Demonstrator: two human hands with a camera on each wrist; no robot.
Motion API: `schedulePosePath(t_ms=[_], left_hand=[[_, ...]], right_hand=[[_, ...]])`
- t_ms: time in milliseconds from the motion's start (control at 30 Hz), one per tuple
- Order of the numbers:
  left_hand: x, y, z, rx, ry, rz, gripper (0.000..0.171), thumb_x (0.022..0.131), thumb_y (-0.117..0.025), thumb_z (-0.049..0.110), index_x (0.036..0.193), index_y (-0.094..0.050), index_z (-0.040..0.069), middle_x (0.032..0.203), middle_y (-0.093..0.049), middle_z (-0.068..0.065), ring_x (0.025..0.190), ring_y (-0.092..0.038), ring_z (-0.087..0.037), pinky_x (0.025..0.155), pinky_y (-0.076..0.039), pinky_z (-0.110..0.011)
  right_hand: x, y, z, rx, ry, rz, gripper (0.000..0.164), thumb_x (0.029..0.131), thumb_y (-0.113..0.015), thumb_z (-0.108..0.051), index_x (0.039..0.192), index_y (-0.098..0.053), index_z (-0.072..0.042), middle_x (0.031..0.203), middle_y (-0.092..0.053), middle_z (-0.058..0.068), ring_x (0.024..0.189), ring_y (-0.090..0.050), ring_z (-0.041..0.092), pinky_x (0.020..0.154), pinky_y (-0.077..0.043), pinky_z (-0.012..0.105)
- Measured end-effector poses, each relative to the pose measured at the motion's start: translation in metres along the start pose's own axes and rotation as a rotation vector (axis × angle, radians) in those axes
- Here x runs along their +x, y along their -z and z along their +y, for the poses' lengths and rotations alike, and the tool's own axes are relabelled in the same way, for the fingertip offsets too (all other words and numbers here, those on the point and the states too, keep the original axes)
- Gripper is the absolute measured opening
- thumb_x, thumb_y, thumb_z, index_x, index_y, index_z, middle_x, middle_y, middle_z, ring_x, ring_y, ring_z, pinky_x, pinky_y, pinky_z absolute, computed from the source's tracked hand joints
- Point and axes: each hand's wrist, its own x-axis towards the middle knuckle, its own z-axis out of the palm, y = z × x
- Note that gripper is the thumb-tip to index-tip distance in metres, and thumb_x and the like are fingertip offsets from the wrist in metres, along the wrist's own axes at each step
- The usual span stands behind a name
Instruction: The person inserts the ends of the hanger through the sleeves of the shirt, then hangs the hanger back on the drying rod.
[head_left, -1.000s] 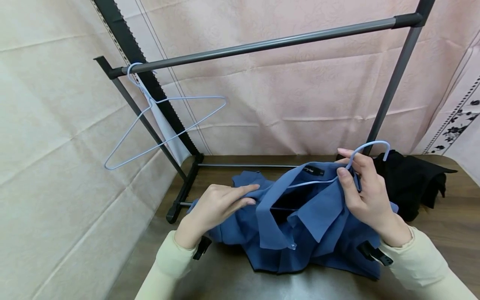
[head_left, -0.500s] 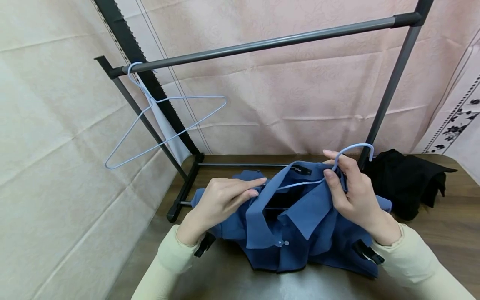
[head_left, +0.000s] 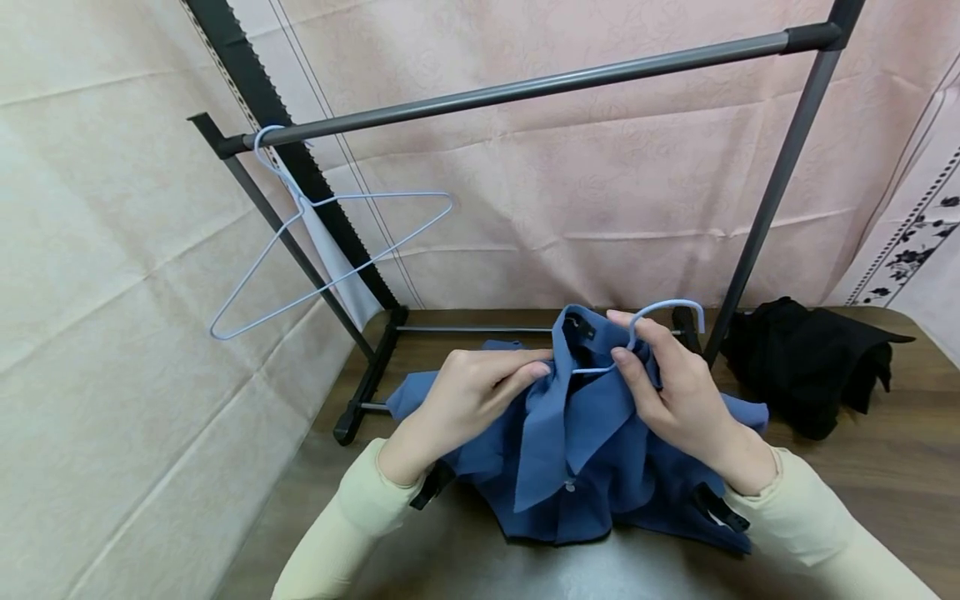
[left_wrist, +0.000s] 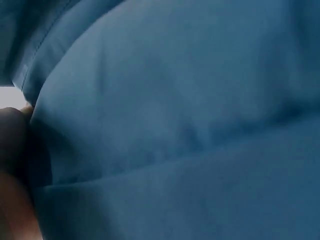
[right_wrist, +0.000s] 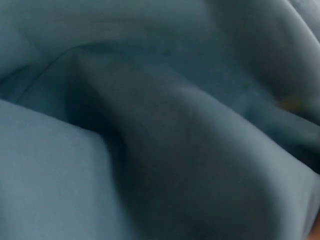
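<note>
A blue collared shirt (head_left: 600, 483) lies bunched on the table, with a light-blue hanger (head_left: 670, 304) partly inside its neck. Thumb and fingers of my right hand (head_left: 675, 396) pinch the hanger just below its hook, together with the collar's right side. My left hand (head_left: 480, 392) pinches the shirt at the left of the collar, thumb tip beside the collar band. Most of the hanger's body is hidden under the cloth. Blue shirt fabric (left_wrist: 165, 100) fills the left wrist view, with part of a hand at its left edge. Blurred folds (right_wrist: 190, 150) fill the right wrist view.
A dark metal clothes rack (head_left: 525, 90) stands behind the shirt. Another light-blue hanger (head_left: 330, 287) hangs at the left end of its rail. Black cloth (head_left: 813, 367) lies on the wooden table (head_left: 862, 467) at right. Pale curtains surround the table.
My right hand has moved left with the hanger and collar, and my left hand has moved right. The collar's opening has narrowed between them.
</note>
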Motion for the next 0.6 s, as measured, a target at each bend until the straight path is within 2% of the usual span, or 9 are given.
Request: schedulePosePath(t_ms=[67,100,133,233,333,467,600], left_hand=[[0.003,-0.005,0.001,0.017,-0.005,0.003,0.05,0.108,-0.039,0.041,0.118,-0.074,0.007,0.105,-0.076,-0.004,0.093,-0.072,-0.01,0.084,-0.053,-0.02],[0.004,-0.008,0.001,0.026,-0.012,0.001,0.05,0.108,-0.038,0.041,0.116,-0.074,0.007,0.102,-0.076,-0.004,0.091,-0.072,-0.01,0.083,-0.053,-0.019],[0.004,-0.01,0.002,0.034,-0.018,-0.003,0.051,0.109,-0.037,0.041,0.114,-0.075,0.007,0.1,-0.076,-0.003,0.089,-0.071,-0.009,0.082,-0.053,-0.019],[0.005,-0.015,0.002,0.065,-0.036,-0.023,0.05,0.109,-0.036,0.041,0.107,-0.073,0.008,0.091,-0.073,0.0,0.079,-0.067,-0.006,0.075,-0.052,-0.016],[0.004,-0.017,0.002,0.081,-0.041,-0.047,0.048,0.108,-0.039,0.043,0.106,-0.072,0.008,0.088,-0.07,0.002,0.074,-0.062,-0.005,0.067,-0.048,-0.014],[0.002,-0.017,0.003,0.105,-0.03,-0.073,0.036,0.1,-0.061,0.044,0.109,-0.071,0.01,0.086,-0.067,0.005,0.07,-0.057,-0.002,0.058,-0.041,-0.012],[0.001,-0.016,0.003,0.127,0.016,-0.084,0.029,0.088,-0.078,0.037,0.103,-0.072,0.013,0.078,-0.061,0.009,0.062,-0.05,0.0,0.051,-0.034,-0.014]], right_hand=[[0.001,-0.002,-0.001,0.006,-0.007,-0.008,0.048,0.11,-0.044,-0.031,0.129,-0.051,0.012,0.13,-0.061,0.024,0.094,-0.064,0.017,0.091,-0.045,0.017],[0.001,-0.003,-0.001,0.009,-0.011,-0.009,0.048,0.11,-0.044,-0.031,0.129,-0.051,0.012,0.13,-0.061,0.024,0.097,-0.064,0.019,0.093,-0.044,0.017],[0.002,-0.004,-0.002,0.01,-0.013,-0.011,0.048,0.11,-0.044,-0.031,0.129,-0.052,0.012,0.131,-0.061,0.024,0.096,-0.064,0.02,0.093,-0.044,0.017],[0.003,-0.006,-0.002,0.007,-0.013,-0.019,0.047,0.11,-0.044,-0.031,0.13,-0.052,0.011,0.133,-0.06,0.022,0.08,-0.059,0.016,0.081,-0.044,0.019],[0.003,-0.007,-0.002,0.002,-0.014,-0.026,0.046,0.11,-0.043,-0.03,0.131,-0.052,0.01,0.134,-0.06,0.022,0.076,-0.057,0.016,0.077,-0.043,0.021],[0.003,-0.007,-0.001,0.005,-0.008,-0.026,0.046,0.11,-0.043,-0.03,0.131,-0.052,0.01,0.132,-0.061,0.023,0.071,-0.053,0.012,0.076,-0.042,0.02],[0.003,-0.008,0.0,0.004,-0.002,-0.022,0.046,0.11,-0.044,-0.03,0.13,-0.053,0.01,0.131,-0.062,0.022,0.065,-0.046,0.009,0.072,-0.041,0.02]])
